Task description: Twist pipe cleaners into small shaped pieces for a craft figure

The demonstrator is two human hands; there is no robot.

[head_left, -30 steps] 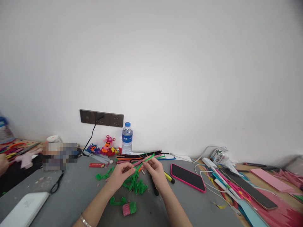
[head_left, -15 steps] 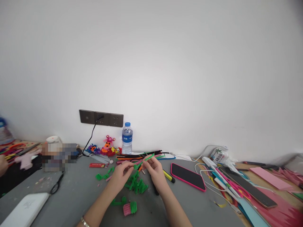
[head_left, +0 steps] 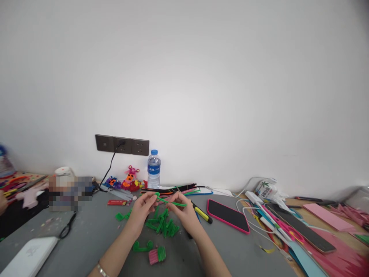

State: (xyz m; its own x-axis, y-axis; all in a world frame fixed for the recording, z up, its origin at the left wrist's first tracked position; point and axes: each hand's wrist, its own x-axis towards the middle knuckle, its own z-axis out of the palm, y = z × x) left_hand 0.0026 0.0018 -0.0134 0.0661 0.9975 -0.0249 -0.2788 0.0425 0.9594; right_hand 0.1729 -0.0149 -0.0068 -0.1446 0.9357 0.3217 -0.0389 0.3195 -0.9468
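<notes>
Both my hands are raised a little over the grey table (head_left: 95, 231) and pinch one green pipe cleaner (head_left: 170, 202) between them. My left hand (head_left: 142, 209) grips its left end, where the stem bends into a small loop. My right hand (head_left: 181, 209) holds it further right, and the free tip sticks out past the fingers. Under the hands lies a heap of short green pipe cleaner pieces (head_left: 163, 226). A curled green piece (head_left: 142, 246) and a pink-and-green coiled bit (head_left: 157, 255) lie nearer to me.
A bundle of coloured pipe cleaners (head_left: 173, 189), a water bottle (head_left: 153, 168) and small craft figures (head_left: 129, 180) line the wall. A pink-cased phone (head_left: 227, 216), a yellow marker (head_left: 202, 214), cables and paper lie right. Scissors (head_left: 67, 227) and a white box (head_left: 29, 254) lie left.
The green pipe cleaner stood slanted up to the right; now it lies nearly level between my hands. Both hands have shifted slightly left and closer together.
</notes>
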